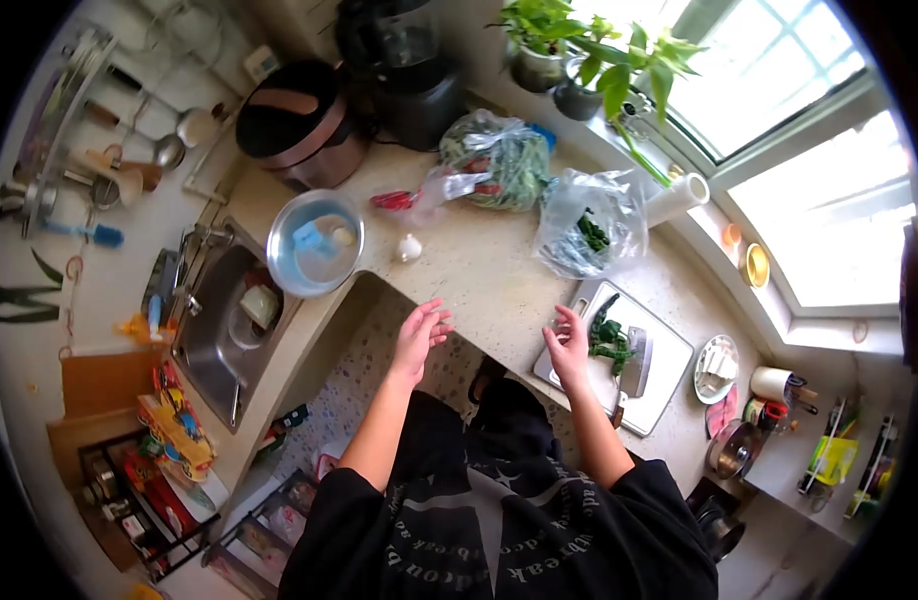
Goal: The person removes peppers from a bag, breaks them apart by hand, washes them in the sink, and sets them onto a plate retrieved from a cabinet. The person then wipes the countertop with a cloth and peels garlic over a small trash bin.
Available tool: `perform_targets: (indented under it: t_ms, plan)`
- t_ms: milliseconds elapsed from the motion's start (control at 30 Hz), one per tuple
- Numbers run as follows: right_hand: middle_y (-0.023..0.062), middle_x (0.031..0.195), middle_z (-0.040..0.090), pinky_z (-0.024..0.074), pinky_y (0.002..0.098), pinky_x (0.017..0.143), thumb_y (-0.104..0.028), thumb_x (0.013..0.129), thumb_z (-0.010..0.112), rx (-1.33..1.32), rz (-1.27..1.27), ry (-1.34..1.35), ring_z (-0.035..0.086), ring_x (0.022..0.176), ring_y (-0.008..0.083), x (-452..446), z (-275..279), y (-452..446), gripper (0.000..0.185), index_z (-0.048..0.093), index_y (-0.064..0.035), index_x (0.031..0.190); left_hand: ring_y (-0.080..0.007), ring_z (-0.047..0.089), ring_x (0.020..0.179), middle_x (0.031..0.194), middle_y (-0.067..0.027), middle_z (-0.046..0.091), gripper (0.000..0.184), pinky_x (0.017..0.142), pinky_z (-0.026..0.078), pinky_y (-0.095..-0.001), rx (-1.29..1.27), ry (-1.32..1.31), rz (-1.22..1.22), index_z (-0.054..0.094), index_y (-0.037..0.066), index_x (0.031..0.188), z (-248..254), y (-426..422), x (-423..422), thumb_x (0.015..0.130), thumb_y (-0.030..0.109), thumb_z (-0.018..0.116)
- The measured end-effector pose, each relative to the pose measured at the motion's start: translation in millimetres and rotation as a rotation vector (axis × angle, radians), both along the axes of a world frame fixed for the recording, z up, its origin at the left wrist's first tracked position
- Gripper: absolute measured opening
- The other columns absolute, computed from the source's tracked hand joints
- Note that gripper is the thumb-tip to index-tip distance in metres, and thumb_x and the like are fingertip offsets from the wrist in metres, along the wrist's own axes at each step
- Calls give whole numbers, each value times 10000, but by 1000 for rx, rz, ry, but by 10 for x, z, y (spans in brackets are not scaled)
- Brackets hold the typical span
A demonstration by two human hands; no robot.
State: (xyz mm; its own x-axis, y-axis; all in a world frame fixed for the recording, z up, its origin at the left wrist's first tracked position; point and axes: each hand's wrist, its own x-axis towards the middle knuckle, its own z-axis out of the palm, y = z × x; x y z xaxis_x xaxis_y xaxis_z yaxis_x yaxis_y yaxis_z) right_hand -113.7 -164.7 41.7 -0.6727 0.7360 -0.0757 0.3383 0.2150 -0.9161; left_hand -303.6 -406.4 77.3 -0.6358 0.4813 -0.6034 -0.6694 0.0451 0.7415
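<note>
My left hand (pixel 419 340) is held up by the counter's front edge, fingers loosely spread, with nothing in it. A white garlic bulb (pixel 409 248) lies on the counter beyond it. My right hand (pixel 567 345) hovers near the left side of a white cutting board (pixel 664 375), its fingers apart and holding nothing. On that board, dark green vegetable pieces (pixel 607 338) lie beside a cleaver (pixel 636 362), whose handle points toward me. Behind the board sits a clear plastic bag (pixel 591 225) with more dark greens inside.
To the left, a metal bowl (pixel 316 243) stands beside the sink (pixel 224 335). A bag of leafy vegetables (pixel 494 160), a rice cooker (pixel 301 125) and a blender (pixel 409 85) line the back. On the right are a plate with white pieces (pixel 717 368) and a pot (pixel 734 448).
</note>
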Motion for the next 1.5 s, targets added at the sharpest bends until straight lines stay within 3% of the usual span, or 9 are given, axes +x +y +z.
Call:
perform_targets:
  t_ms: [67,300,800,933,967,1067,1233,1367,1500]
  plan:
    - [106,1268,484,526,272,723,-55,820,763,-30,-157,28,598,952,166,47,-85,222,604,505,-81,1365,-155,677,1011,1271,-84,651,414,840,517,-278,2,-3,-28,495,78,1440,31,237,-37,1050,216,521]
    - [179,1498,334,573,305,803,-65,859,742,88,-445,54,552,1180,263,-117,317,691,861,250,-77,1566,-205,626,1164,1462,-99,508,525,923,489,-319,21,33,-216,390,98,1530,128,852,-162,1047,247,536]
    - [140,1492,469,543,329,895,-70,915,690,-206,-456,137,590,1174,225,-453,197,521,720,353,-89,1551,-189,550,1237,1521,-74,456,532,950,472,-333,-47,118,-476,433,132,1524,-86,1557,-1195,1025,284,538]
    - [188,1579,317,466,420,1060,-149,865,779,-366,-669,130,504,1325,308,-658,184,474,977,156,-109,1615,-195,508,1297,1557,-75,422,567,979,459,-359,-57,69,-453,431,156,1534,-83,1560,-1464,1003,302,565]
    - [214,1616,186,355,457,1160,-220,817,836,-312,-646,93,393,1417,363,-697,204,509,1131,51,-87,1620,-200,490,1322,1569,-76,406,580,989,454,-367,-54,60,-476,425,172,1541,-75,1565,-1513,998,312,573]
    - [225,1620,127,294,457,1196,-254,789,856,68,-609,-139,329,1448,387,-834,224,666,1174,42,-93,1619,-218,431,1389,1607,-81,355,624,1025,439,-386,-10,77,-583,402,219,1562,17,1643,-1562,982,337,599]
    - [243,1615,153,292,467,1193,-316,766,877,-28,-469,125,301,1470,383,-1076,-29,962,907,424,-147,1533,-269,340,1468,1672,-108,231,697,1093,404,-442,90,86,-712,344,254,1595,140,1919,-1549,965,368,621]
    - [259,1653,88,296,469,1193,-388,806,850,-150,-507,-32,225,1516,385,-1416,-119,828,715,572,-207,1439,-342,295,1492,1681,-169,156,861,1100,389,-543,53,-48,-701,176,304,1634,97,2141,-1560,935,398,671]
    - [100,1663,281,55,572,1236,-494,956,626,-124,-410,-111,50,1536,459,-1646,-312,826,482,714,-138,1269,-385,310,1475,1674,-194,143,1041,1039,421,-626,23,-58,-722,45,362,1635,64,2422,-1489,882,358,763]
